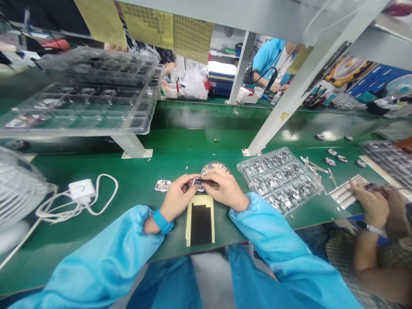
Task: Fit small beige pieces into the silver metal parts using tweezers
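My left hand [179, 192] is closed, thumb and fingers pinching a small shiny housing [198, 187] at the middle of the bench. My right hand [228, 189] grips dark tweezers [210, 183], their tips at the housing; the exact contact is too small to make out. Just behind my fingers is a round dish [216, 165] of tiny pale parts, partly covered by my right hand. Another small silvery housing [162, 185] lies left of my left hand. In front of both hands, a yellow-edged sheet with a black middle [201, 225] lies flat on the bench.
On the right are a clear compartment tray [280, 180] of small metal parts and a co-worker's hands [373, 206] over a card of parts. A white charger with cable [82, 191] and fan [19, 189] stand left. Stacked trays [86, 107] and a slanted post [289, 103] rise behind.
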Tool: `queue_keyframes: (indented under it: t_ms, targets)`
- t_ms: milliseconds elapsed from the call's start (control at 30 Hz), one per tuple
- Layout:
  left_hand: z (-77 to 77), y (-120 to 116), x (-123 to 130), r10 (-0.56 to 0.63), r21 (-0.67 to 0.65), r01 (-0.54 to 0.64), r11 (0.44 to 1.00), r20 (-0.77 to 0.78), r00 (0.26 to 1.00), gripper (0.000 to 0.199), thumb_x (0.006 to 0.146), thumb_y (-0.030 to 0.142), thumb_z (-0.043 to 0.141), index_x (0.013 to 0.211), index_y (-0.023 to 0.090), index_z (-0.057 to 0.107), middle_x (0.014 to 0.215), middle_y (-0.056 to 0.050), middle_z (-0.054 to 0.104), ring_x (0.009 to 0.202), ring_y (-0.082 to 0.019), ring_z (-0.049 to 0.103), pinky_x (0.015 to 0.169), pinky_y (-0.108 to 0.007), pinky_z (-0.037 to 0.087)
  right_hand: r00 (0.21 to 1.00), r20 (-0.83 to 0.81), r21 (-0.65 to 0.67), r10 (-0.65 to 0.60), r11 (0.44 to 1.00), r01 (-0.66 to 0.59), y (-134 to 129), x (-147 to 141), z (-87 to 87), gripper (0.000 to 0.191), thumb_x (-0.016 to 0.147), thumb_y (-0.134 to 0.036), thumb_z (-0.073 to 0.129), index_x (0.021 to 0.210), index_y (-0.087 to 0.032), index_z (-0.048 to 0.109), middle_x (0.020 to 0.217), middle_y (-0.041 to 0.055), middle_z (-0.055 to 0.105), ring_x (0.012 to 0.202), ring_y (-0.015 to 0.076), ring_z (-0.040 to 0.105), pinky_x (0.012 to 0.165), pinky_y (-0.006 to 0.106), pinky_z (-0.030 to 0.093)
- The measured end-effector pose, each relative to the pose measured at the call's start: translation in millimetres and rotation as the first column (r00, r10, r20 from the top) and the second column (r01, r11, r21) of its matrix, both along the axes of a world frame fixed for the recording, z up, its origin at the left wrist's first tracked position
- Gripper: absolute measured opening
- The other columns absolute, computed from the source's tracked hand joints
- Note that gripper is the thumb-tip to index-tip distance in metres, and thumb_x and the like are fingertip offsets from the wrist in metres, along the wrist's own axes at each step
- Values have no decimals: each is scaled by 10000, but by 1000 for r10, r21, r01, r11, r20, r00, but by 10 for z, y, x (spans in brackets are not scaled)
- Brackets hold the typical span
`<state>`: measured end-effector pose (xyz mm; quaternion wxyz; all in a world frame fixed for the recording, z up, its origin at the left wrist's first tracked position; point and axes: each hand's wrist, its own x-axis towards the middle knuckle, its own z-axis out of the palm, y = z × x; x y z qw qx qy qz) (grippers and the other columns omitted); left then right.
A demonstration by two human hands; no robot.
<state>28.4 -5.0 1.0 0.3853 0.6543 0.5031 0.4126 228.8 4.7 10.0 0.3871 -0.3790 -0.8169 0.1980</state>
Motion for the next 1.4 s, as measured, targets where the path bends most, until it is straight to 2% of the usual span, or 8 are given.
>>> queue_keyframes:
  t_ms: [267,600,800,900,1000,1100,1267,1400]
  targets:
    - [-55,31,-13,-37,-123,60,991,179,983,303,828,314,648,1083,173,732,1050,-66,730,928,-221,645,840,-337,503,1000,-14,-137,21,990,-22,28,23,-26,103,962,-297,618,960,-194,614,954,47,647,886,172,613,815,302,495]
    - [51,144,39,13,-240,65,969,307,952,357,756,353,731,1050,151,727,941,-75,755,852,-220,691,792,-332,549,982,-164,-259,-91,965,46,31,14,-23,175,972,-352,589,916,-186,591,914,37,646,834,162,609,782,288,496]
    - [210,999,-100,148,-152,-138,979,57,987,339,783,291,669,1069,110,699,945,-110,752,837,-220,692,776,-327,543,912,-249,-325,-324,916,237,102,42,-44,220,931,-397,613,950,-178,622,921,50,677,821,179,632,742,288,521]
    - [235,1504,-254,214,-79,-225,971,-126,969,310,788,258,680,1045,87,704,951,-131,737,915,-249,674,881,-362,502,896,-300,-330,-326,917,223,119,73,-23,245,925,-419,611,919,-175,634,868,40,660,780,172,618,712,276,512]
    - [266,1667,-413,249,-7,-261,965,-277,928,387,777,295,731,1096,80,694,1143,-177,686,1081,-300,615,1009,-410,423,896,-341,-281,-283,941,190,75,117,58,245,954,-406,573,887,-178,632,850,33,633,759,161,596,691,269,495]
    - [310,1347,-560,231,89,-214,973,-440,868,520,813,443,715,1205,110,638,1253,-189,619,1148,-330,574,1033,-432,400,914,-309,-135,-263,963,232,-55,196,135,227,951,-356,599,804,-182,607,824,29,593,754,152,561,693,273,473]
    - [274,340,-763,107,0,-206,979,-852,512,782,760,837,525,1076,124,582,1021,-221,643,925,-441,632,723,-483,495,954,-153,-138,-260,961,240,-321,349,56,188,915,-339,665,815,-187,619,667,-9,548,586,124,495,558,260,424]
    - [171,-38,-865,108,46,-130,990,-847,521,565,840,703,548,1019,167,543,997,-186,642,921,-393,642,726,-435,483,961,-49,-174,-273,950,261,-379,372,-12,214,893,-352,691,780,-180,632,646,-2,570,562,121,514,541,263,432]
